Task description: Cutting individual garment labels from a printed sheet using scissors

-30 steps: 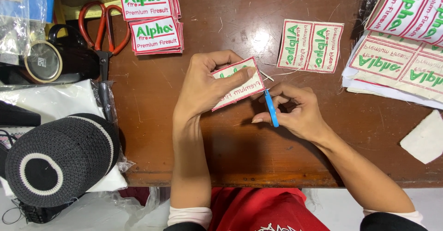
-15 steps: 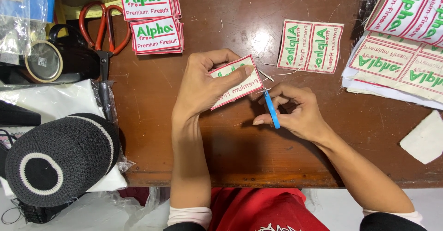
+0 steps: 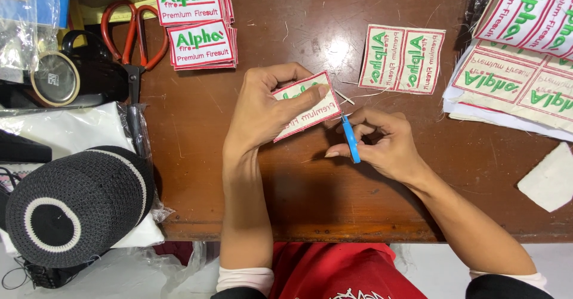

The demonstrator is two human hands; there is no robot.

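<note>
1. Head view, the hands: the left hand [image 3: 268, 111] pinches a small embroidered patch [image 3: 307, 105] between thumb and fingers and holds it tilted just above the wooden table [image 3: 286, 185]. The right hand [image 3: 382, 147] is curled around a small blue snipper [image 3: 350, 138], whose tip sits at the patch's right edge, where a loose thread [image 3: 345, 96] trails off.

2. Head view, the surroundings: two stacks of finished patches [image 3: 200, 21] lie face up at the far left of the table, beside red-handled scissors [image 3: 134, 36]. A pair of joined patches [image 3: 401, 59] lies face down to the right, well apart from the hands, and larger uncut sheets [image 3: 513, 66] are piled at the far right. A black knitted cap [image 3: 71, 206] rests at the near left.

3. Risks, as a judgement: the blade is very close to the stitched red border, so a slight slip could nick the edging or the backing. The left fingertips hold near the cutting point and could be pricked. The light pinch may let the patch twist.
</note>
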